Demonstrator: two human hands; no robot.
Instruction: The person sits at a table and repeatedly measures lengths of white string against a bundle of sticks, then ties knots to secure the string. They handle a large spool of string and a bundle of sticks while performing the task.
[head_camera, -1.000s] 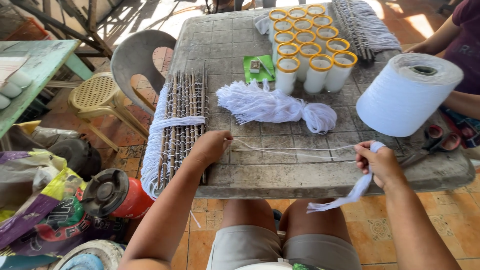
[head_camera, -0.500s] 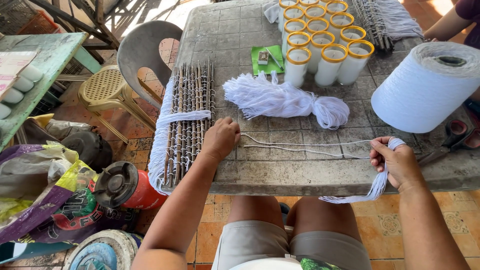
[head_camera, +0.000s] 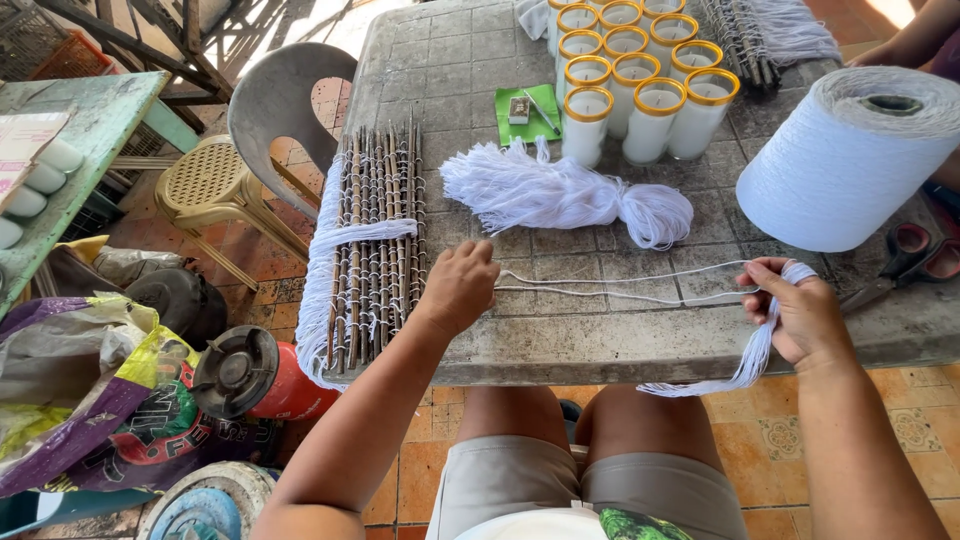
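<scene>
You are stretching white string (head_camera: 620, 285) between your hands, a few strands running just above the grey stone table (head_camera: 450, 70) near its front edge. Your left hand (head_camera: 460, 287) is pinching one end with fingers closed, right beside a row of thin brown sticks (head_camera: 375, 240) that are bound with white thread. Your right hand (head_camera: 800, 315) is gripping the other end, the string wrapping around your fingers and a loose tail hanging down past the table edge.

Just behind the stretched strands, a bundle of cut white strings (head_camera: 560, 192) is lying on the table. Farther back, a cluster of white candles in glasses with yellow rims (head_camera: 640, 90) is standing next to a small green packet (head_camera: 530, 110). A big cone of white thread (head_camera: 850, 155) is lying on its side to the right, with red-handled scissors (head_camera: 905, 255) near it.

To the left of the table, a grey plastic chair (head_camera: 285, 100) and a tan plastic stool (head_camera: 210, 190) are standing on the tiled floor, and a red gas canister (head_camera: 265, 375) is lying beside crumpled bags (head_camera: 90, 390)
</scene>
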